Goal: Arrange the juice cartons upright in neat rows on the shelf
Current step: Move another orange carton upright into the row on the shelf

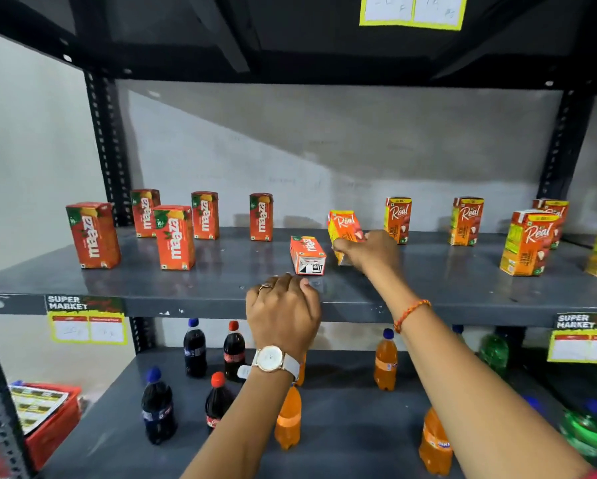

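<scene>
Grey shelf (221,281), wall behind. Right hand (369,250) fingers closed on tilted yellow carton (342,226), prob. righting it into row. Left hand (283,305) curled on shelf edge, holding nothing, steadying. Red carton (307,254) lies flat between hands, needs standing.

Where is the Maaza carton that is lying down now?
The lying Maaza carton is mid-shelf near the front edge, just left of the right hand and its tilted Real carton.
</scene>
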Tool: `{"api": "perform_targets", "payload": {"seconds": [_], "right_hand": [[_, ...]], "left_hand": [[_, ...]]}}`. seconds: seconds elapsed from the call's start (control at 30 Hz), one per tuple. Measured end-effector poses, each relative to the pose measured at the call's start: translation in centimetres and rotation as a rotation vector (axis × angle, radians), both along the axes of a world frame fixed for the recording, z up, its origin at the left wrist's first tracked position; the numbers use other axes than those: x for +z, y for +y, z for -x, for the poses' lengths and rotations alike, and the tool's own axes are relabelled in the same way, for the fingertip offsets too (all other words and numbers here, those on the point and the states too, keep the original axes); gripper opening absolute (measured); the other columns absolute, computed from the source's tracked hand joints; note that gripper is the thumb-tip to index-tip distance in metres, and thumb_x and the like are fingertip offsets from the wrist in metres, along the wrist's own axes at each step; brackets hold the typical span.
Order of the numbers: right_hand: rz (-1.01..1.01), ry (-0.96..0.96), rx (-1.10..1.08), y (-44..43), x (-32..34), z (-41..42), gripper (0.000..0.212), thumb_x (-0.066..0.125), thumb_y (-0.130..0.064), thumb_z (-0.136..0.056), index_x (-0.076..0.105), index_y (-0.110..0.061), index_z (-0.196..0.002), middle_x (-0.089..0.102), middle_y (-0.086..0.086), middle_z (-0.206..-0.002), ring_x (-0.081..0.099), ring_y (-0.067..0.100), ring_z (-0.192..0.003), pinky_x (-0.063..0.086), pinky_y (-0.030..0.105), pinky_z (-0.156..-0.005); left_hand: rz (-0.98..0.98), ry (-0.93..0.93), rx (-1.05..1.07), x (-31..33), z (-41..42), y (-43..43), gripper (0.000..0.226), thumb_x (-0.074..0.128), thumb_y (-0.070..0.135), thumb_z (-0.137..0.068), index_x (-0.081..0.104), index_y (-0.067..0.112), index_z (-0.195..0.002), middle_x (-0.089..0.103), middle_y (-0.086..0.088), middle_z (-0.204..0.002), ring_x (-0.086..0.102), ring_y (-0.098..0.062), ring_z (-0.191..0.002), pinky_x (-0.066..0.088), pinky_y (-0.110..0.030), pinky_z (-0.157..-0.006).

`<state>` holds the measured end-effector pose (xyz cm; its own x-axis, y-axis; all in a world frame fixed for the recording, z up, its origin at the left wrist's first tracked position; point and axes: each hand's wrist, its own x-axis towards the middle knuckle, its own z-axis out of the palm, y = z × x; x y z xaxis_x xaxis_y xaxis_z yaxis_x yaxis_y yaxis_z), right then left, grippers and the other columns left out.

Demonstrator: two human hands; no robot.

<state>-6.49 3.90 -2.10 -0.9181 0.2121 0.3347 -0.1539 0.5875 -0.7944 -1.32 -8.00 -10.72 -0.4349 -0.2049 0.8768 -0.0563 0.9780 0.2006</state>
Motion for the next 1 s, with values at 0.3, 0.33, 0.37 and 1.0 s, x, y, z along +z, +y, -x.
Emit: {"api": "perform_targets", "payload": {"seconds": [0.3, 0.33, 0.37, 1.0], "right_hand": [[0.457, 0.401, 0.227, -0.6, -1.3, -0.8, 0.064, 0.077, -0.013, -0.072, 0.034, -0.015, -0.120, 0.051, -0.006, -0.106, 0.054, 0.001, -0.088, 0.044, 0.003, -0.059], [0.454, 0.376, 0.220, -0.7, -1.2, -1.0, 0.069, 0.077, -0.014, -0.073, 0.033, -0.013, -0.126, 0.052, -0.004, -0.112, 0.054, 0.004, -0.094, 0.041, 0.004, -0.060], [0.451, 0.356, 0.206, -0.7, -1.2, -1.0, 0.071, 0.077, -0.015, -0.072, 0.034, -0.012, -0.128, 0.054, 0.002, -0.118, 0.054, 0.009, -0.100, 0.038, 0.004, -0.063], [0.198, 0.209, 0.052, 5.2, -1.5, -1.3, 0.059, 0.081, -0.034, -0.065, 0.052, -0.016, -0.114, 0.064, 0.005, -0.117, 0.061, 0.023, -0.108, 0.049, 0.032, -0.088]], "left_hand": [[-0.011, 0.001, -0.024, -0.3, 0.0, 0.1, 0.035, 0.041, 0.023, -0.085, 0.070, 0.013, -0.069, 0.073, -0.004, -0.072, 0.066, -0.021, -0.066, 0.032, -0.031, -0.069], [-0.015, -0.003, -0.024, -0.3, 0.0, 0.1, 0.035, 0.040, 0.023, -0.085, 0.070, 0.013, -0.069, 0.073, -0.004, -0.072, 0.066, -0.021, -0.066, 0.033, -0.032, -0.069], [-0.018, -0.008, -0.021, -0.3, 0.0, 0.1, 0.035, 0.040, 0.023, -0.085, 0.070, 0.013, -0.070, 0.073, -0.003, -0.072, 0.066, -0.021, -0.066, 0.034, -0.032, -0.069], [-0.023, -0.085, -0.121, 0.6, -0.6, 6.0, 0.039, 0.038, 0.027, -0.088, 0.068, 0.016, -0.065, 0.072, -0.003, -0.067, 0.067, -0.022, -0.064, 0.044, -0.032, -0.070]]}}
